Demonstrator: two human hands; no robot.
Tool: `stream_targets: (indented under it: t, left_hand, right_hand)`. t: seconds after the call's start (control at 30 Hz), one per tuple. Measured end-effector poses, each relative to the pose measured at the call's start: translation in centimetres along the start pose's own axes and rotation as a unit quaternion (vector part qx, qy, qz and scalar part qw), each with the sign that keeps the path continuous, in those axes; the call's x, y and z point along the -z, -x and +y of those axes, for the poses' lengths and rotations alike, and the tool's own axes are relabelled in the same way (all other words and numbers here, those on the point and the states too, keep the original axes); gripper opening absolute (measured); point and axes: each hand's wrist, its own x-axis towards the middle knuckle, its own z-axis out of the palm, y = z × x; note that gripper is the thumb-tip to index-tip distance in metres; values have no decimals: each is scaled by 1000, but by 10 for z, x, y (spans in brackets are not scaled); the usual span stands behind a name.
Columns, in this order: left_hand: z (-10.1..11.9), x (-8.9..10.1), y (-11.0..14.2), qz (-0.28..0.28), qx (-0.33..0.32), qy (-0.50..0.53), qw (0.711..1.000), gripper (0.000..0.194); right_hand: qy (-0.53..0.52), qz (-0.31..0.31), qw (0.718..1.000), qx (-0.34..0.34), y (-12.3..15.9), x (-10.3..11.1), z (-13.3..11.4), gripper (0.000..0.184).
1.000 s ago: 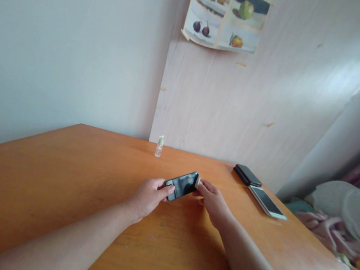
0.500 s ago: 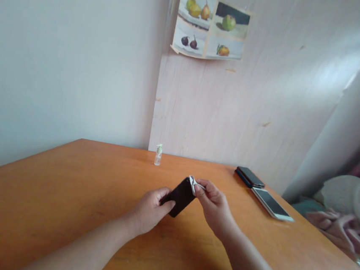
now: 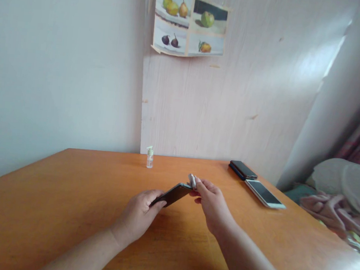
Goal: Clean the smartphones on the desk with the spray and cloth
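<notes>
My left hand [image 3: 139, 212] grips the near end of a black phone [image 3: 172, 194] and holds it tilted just above the orange table [image 3: 48, 207]. My right hand [image 3: 211, 201] pinches a small white wad of cloth or tissue [image 3: 192, 180] against the phone's far end. Both hands meet near the middle of the table.
A small clear pump bottle [image 3: 149, 157] stands at the table's back edge by the wall. A black phone [image 3: 243, 169] and a white-edged phone [image 3: 265, 193] lie at the back right. Bedding [image 3: 339, 197] sits beyond the table's right edge. A fruit poster [image 3: 189, 23] hangs on the wall.
The phone has turned in my hands from screen-up to a flatter, edge-on tilt. My right hand keeps the white wad at its far end. My view has swung to the right.
</notes>
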Motion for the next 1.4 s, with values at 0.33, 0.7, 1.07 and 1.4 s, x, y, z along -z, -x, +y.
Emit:
stream_targets:
  t: [0.33, 0.7, 1.07, 1.4]
  left_hand:
    - [0, 0, -1, 47, -18, -55, 997, 22]
    - [3, -2, 0, -9, 31, 42, 999, 24]
    - [-8, -11, -1, -91, 114, 165, 975, 29]
    - [-7, -7, -2, -83, 96, 7, 992, 30]
  right_hand:
    - [21, -22, 997, 67, 3, -7, 3, 34]
    - [37, -19, 993, 112, -3, -3, 8, 40]
    - [219, 23, 968, 117, -23, 9, 36, 30]
    - [332, -21, 937, 103, -25, 9, 51, 23]
